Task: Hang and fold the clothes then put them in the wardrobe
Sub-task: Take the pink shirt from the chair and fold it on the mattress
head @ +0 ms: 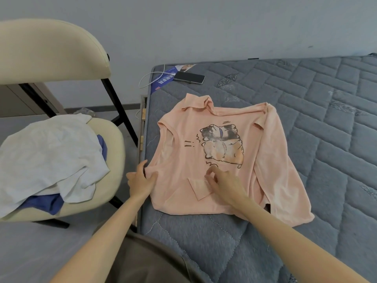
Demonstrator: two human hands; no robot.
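Grey quilted mattress: it carries the shirt close to its left edge, so a strong pull to that side may drag the cloth off the bed.
Cream padded folding chair: it stands just beside the bed, where the left elbow may knock it.
Pile of white and blue clothes: it lies loose on the chair seat and hangs over the front, so a bump may slide it to the floor.
Peach-pink long-sleeved shirt with a cat print: it lies print up. One cuff is folded onto the front and the other sleeve lies wrinkled at the side, so the fold may come out uneven.
Left hand: it grips the shirt's side edge. If it lets go early, the side may spring open.
Right hand: its curled fingers seem to pinch the fabric by the cuff, and they may catch only one layer.
Black smartphone: it lies beyond the collar with a white cable, which a sliding shirt may catch.
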